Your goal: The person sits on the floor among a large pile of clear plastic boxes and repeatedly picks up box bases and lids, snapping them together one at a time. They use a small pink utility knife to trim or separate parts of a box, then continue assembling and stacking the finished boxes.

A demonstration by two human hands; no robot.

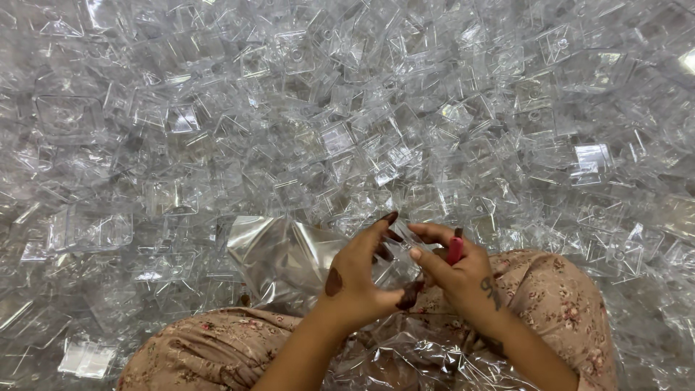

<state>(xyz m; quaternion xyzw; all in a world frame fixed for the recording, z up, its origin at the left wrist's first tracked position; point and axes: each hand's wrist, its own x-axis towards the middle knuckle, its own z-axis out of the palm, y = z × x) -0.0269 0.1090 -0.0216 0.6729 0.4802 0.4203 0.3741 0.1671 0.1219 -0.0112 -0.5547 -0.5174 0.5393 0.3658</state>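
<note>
Both hands meet just above the lap. The left hand and right hand pinch a small clear square plastic piece between their fingertips; the right hand also grips a red-handled tool. A crinkled clear plastic bag lies beside them, amid a heap of clear plastic square pieces.

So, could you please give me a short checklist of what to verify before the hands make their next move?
1. Left hand grips the clear plastic piece: ok.
2. Right hand holds the red tool: ok.
3. Tool's working tip visible: not ok, hidden by fingers.
4. Clear plastic bag lies open on the lap: cannot tell.
5. Pile of clear plastic boxes lies close ahead: ok.
</note>
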